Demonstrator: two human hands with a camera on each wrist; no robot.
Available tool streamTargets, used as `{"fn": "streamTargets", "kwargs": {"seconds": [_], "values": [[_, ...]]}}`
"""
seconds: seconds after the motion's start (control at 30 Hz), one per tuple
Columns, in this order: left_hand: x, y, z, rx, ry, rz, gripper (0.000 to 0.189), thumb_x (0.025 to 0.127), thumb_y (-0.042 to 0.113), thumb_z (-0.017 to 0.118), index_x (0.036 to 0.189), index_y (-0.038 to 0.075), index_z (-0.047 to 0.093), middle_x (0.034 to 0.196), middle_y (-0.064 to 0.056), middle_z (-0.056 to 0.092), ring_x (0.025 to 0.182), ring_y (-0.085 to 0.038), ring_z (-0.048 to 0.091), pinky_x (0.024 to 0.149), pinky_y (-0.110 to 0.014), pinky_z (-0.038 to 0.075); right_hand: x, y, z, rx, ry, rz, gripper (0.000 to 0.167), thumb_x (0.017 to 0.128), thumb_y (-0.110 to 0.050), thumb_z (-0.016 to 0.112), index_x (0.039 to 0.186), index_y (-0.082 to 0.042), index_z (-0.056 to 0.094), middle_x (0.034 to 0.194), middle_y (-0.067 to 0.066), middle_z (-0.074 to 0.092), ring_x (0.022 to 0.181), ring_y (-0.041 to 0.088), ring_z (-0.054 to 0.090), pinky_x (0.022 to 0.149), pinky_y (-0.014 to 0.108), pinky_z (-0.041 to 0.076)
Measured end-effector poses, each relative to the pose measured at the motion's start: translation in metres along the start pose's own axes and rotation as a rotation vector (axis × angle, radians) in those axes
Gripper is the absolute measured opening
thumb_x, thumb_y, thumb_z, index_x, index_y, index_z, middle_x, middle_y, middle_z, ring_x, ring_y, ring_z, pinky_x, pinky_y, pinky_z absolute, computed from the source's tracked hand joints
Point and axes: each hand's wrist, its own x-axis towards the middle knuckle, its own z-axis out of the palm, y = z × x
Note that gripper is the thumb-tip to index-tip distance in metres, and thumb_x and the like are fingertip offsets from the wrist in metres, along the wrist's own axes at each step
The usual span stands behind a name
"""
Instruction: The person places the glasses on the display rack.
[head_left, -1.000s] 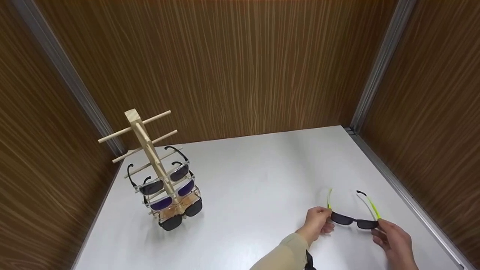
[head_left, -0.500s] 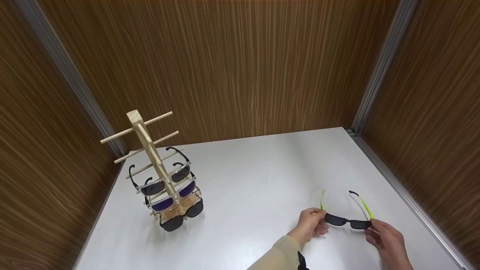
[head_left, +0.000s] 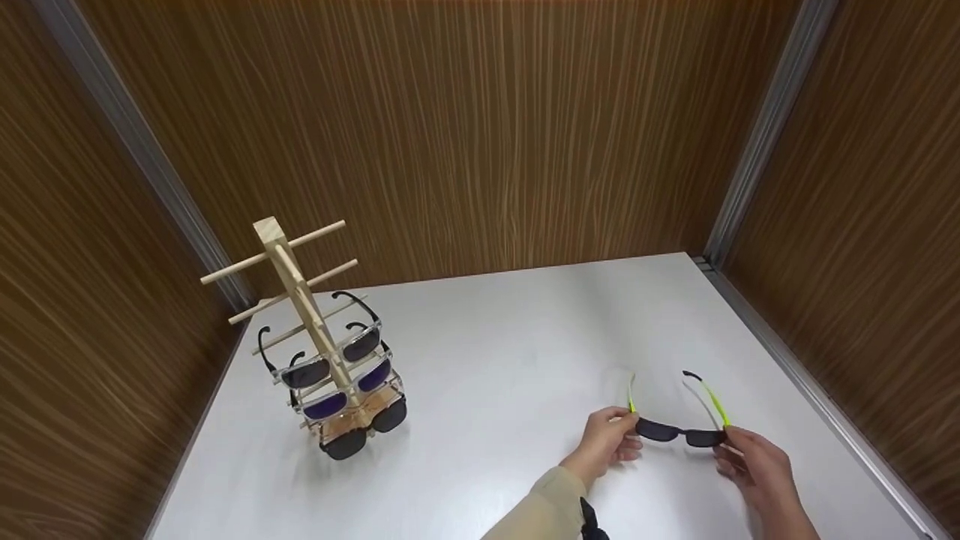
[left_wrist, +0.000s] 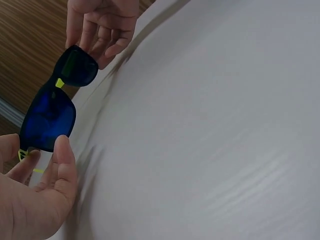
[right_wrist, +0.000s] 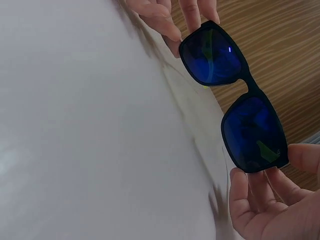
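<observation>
Between my two hands is a pair of sunglasses (head_left: pixel 657 430) with a black front, dark lenses and yellow-green temples. Both temples are unfolded and point away from me. My left hand (head_left: pixel 606 441) pinches the left end of the frame by the hinge. At the other end, my right hand (head_left: pixel 759 463) grips the corner between thumb and fingers. In the left wrist view the lenses (left_wrist: pixel 49 120) look deep blue, and yellow-green shows at the nose bridge. The right wrist view shows the black front (right_wrist: pixel 254 92) full on, with fingers at both ends.
A wooden display rack (head_left: pixel 300 300) stands on the left of the white table (head_left: pixel 495 360). Several sunglasses (head_left: pixel 346 444) hang on its lower pegs; its upper pegs are bare. Wood-grain panels (head_left: pixel 480 135) wall in the back and both sides.
Both hands have moved left with the sunglasses, and slightly farther from me over the last half second. The rack and its sunglasses stay in place.
</observation>
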Motion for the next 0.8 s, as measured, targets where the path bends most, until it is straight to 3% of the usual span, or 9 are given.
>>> {"fn": "streamTargets", "kwargs": {"seconds": [0.2,0.47,0.8], "values": [[0.001,0.004,-0.010,0.010,-0.005,0.011,0.010,0.088,0.020,0.063,0.095,0.014,0.065,0.081,-0.009,0.066,0.060,-0.017,0.063,0.055,-0.031,0.054,-0.001,-0.001,0.008,-0.068,-0.033,-0.077,0.046,0.093,-0.026,0.056,0.129,0.001,0.044,0.081,-0.006,0.063,0.076,0.014,0.064,0.069,0.031,0.053],[-0.002,0.007,-0.022,0.047,-0.028,0.066,0.013,0.088,0.023,0.064,0.098,0.015,0.065,0.080,-0.007,0.066,0.068,-0.025,0.066,0.056,-0.034,0.054,-0.005,-0.001,0.014,-0.072,-0.081,-0.104,0.047,0.094,-0.026,0.057,0.129,0.002,0.043,0.085,-0.005,0.063,0.079,0.014,0.063,0.067,0.031,0.052],[-0.004,0.007,-0.036,0.052,-0.031,0.119,0.022,0.088,0.026,0.065,0.104,0.012,0.065,0.081,-0.007,0.066,0.068,-0.023,0.066,0.056,-0.034,0.054,-0.008,-0.002,0.026,-0.043,-0.118,-0.156,0.028,0.092,-0.025,0.060,0.113,-0.008,0.056,0.088,-0.007,0.064,0.084,0.010,0.064,0.072,0.027,0.051]]}}
